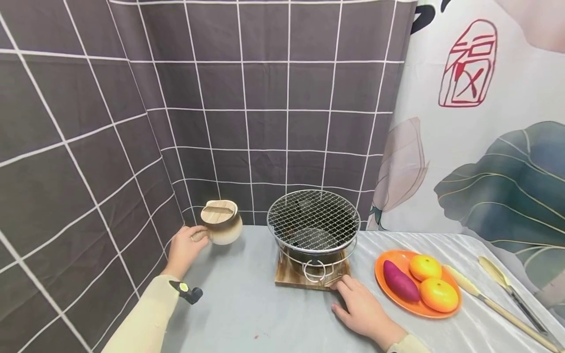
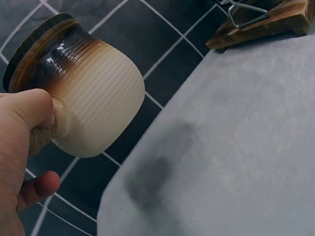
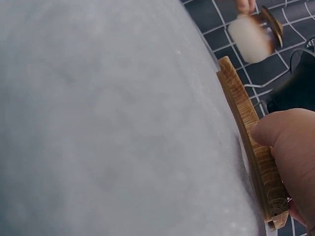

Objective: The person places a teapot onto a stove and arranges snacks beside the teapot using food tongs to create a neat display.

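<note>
My left hand [image 1: 183, 250] grips the side handle of a small ceramic pot [image 2: 106, 98], cream below and dark brown above. Its wooden lid [image 1: 218, 211] is on. Twine [image 2: 42, 135] wraps the handle. The pot hangs above the table at the back left, its shadow below. My right hand [image 1: 359, 306] rests its fingertips at the front right corner of a wooden board [image 3: 246, 113]. A tabletop grill with a round wire mesh [image 1: 314, 220] stands on this board. The right hand's farther fingers are partly hidden in the right wrist view.
Right of the grill, an orange plate [image 1: 412, 311] bears a purple sweet potato [image 1: 400, 281] and two oranges [image 1: 439, 294]. Two pairs of tongs [image 1: 499, 309] lie beyond it. A grey tiled-pattern curtain [image 1: 265, 88] hangs behind the grey tabletop [image 1: 238, 304].
</note>
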Demonstrator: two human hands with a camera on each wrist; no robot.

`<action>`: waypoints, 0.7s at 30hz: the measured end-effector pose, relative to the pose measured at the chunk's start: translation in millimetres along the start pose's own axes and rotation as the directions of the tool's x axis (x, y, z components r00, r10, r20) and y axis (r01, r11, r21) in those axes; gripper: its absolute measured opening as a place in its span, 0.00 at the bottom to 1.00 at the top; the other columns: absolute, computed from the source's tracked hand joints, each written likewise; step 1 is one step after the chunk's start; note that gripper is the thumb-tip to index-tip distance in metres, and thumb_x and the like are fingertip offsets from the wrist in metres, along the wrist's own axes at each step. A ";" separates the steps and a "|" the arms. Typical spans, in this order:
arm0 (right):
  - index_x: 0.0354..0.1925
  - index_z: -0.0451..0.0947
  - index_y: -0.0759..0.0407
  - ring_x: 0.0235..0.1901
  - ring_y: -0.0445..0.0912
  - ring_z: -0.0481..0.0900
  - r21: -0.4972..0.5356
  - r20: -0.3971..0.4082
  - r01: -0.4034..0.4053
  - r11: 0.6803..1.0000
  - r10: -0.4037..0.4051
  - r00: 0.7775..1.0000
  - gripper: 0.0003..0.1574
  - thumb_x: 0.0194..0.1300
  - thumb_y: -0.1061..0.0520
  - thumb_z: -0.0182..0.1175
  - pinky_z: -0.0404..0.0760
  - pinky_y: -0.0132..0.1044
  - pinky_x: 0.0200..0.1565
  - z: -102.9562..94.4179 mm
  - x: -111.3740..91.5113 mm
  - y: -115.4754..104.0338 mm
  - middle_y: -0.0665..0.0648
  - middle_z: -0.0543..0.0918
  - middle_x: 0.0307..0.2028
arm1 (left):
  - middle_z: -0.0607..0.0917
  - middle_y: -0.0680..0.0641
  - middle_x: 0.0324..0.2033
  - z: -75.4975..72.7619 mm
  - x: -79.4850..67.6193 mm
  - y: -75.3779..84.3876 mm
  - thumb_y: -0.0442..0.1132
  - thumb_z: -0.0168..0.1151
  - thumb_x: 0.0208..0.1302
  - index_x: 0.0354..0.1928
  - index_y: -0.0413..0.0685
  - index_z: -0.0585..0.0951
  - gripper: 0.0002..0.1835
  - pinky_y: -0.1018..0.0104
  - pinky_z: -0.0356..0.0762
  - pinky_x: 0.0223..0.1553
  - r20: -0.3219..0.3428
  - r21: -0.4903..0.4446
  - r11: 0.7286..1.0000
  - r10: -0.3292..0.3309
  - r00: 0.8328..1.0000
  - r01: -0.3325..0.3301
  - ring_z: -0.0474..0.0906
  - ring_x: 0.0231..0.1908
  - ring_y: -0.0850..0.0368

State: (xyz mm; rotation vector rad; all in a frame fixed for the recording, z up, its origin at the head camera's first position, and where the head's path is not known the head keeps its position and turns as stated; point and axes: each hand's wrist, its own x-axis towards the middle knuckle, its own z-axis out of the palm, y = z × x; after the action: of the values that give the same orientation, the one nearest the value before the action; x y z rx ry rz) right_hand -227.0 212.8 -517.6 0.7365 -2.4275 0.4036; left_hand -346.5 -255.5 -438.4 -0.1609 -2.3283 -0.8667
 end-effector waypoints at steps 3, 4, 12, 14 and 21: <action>0.44 0.79 0.52 0.40 0.42 0.76 0.005 0.011 0.000 1.000 0.000 1.000 0.23 0.48 0.52 0.74 0.79 0.43 0.43 1.3 -0.2 0.3 0.44 0.74 0.39 | 0.84 0.45 0.31 -4.7 4.1 6.7 0.36 0.72 0.49 0.40 0.46 0.89 0.13 0.58 0.73 0.34 0.011 0.008 1.000 -0.002 1.000 0.002 0.77 0.31 0.50; 0.44 0.79 0.52 0.40 0.42 0.76 0.006 0.014 -0.003 1.000 0.003 1.000 0.23 0.49 0.52 0.74 0.79 0.43 0.44 1.4 -0.2 0.3 0.44 0.74 0.39 | 0.84 0.45 0.32 -6.0 5.3 9.3 0.37 0.72 0.50 0.40 0.46 0.89 0.13 0.58 0.73 0.34 0.020 0.005 1.000 -0.006 1.000 0.006 0.77 0.31 0.51; 0.45 0.79 0.52 0.41 0.43 0.76 0.011 0.024 -0.013 1.000 0.013 1.000 0.23 0.49 0.52 0.74 0.79 0.44 0.44 1.7 -1.2 0.4 0.44 0.74 0.39 | 0.84 0.45 0.33 -13.4 17.8 24.6 0.36 0.70 0.51 0.40 0.46 0.89 0.13 0.57 0.75 0.34 0.034 0.013 0.999 0.031 0.999 -0.032 0.78 0.31 0.49; 0.45 0.79 0.51 0.41 0.43 0.76 0.010 0.023 -0.015 1.000 0.015 1.000 0.23 0.49 0.52 0.74 0.79 0.44 0.44 1.7 -1.5 0.3 0.44 0.74 0.39 | 0.84 0.45 0.33 -14.6 21.5 26.5 0.37 0.70 0.51 0.40 0.46 0.89 0.12 0.57 0.75 0.35 0.031 0.017 0.999 0.051 0.998 -0.052 0.78 0.31 0.50; 0.45 0.79 0.52 0.40 0.43 0.76 0.006 0.014 -0.003 1.000 0.003 1.000 0.24 0.48 0.52 0.74 0.79 0.44 0.43 2.3 -1.0 1.4 0.45 0.74 0.39 | 0.85 0.45 0.34 -23.8 32.7 36.1 0.37 0.70 0.50 0.39 0.48 0.90 0.12 0.56 0.76 0.36 0.014 0.003 0.997 0.074 0.997 -0.074 0.79 0.32 0.50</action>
State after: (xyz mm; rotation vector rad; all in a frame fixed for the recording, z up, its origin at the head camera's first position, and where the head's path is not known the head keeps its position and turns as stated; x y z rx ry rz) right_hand -228.1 213.3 -520.2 0.7404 -2.4419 0.4080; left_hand -348.2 -245.7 -385.1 -0.2502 -2.3211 -0.8274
